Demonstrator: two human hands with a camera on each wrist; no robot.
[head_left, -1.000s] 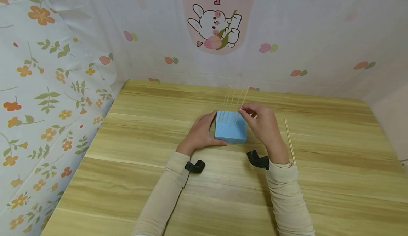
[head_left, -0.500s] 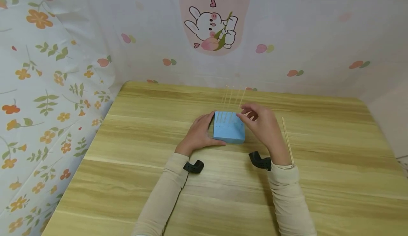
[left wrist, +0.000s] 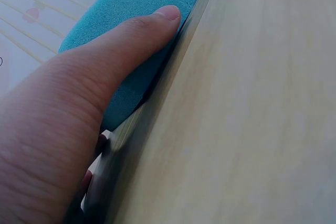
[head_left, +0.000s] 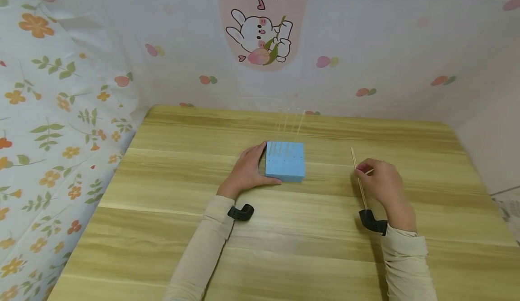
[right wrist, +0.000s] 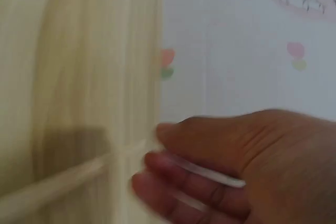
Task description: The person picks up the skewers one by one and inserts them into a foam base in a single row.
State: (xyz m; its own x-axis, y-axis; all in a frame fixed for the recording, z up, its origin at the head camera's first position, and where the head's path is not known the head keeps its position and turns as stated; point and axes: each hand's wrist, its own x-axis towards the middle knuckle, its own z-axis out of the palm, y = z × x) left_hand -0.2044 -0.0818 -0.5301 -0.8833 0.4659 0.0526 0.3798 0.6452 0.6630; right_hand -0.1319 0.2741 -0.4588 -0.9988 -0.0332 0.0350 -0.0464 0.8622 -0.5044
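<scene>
A light-blue foam block (head_left: 285, 168) lies on the wooden table, with several thin bamboo sticks (head_left: 293, 122) standing upright along its far part and small holes in front of them. My left hand (head_left: 244, 173) grips the block from the left: the thumb presses along its near side in the left wrist view, and the fingers reach round the far left corner. To the right, my right hand (head_left: 382, 181) hovers with bent fingers over loose sticks (head_left: 361, 190) on the table. In the blurred right wrist view, thumb and fingertips sit slightly apart near a stick (right wrist: 58, 182).
The table (head_left: 162, 242) has a pale wood-grain top. Behind it hangs a white printed cloth (head_left: 174, 30), and a flowered cloth (head_left: 61, 125) covers the left side. Black curved camera mounts sit on both wrists.
My right hand has let go of a stick that now stands in the block, and has moved right to the loose sticks. My left hand keeps its grip on the block.
</scene>
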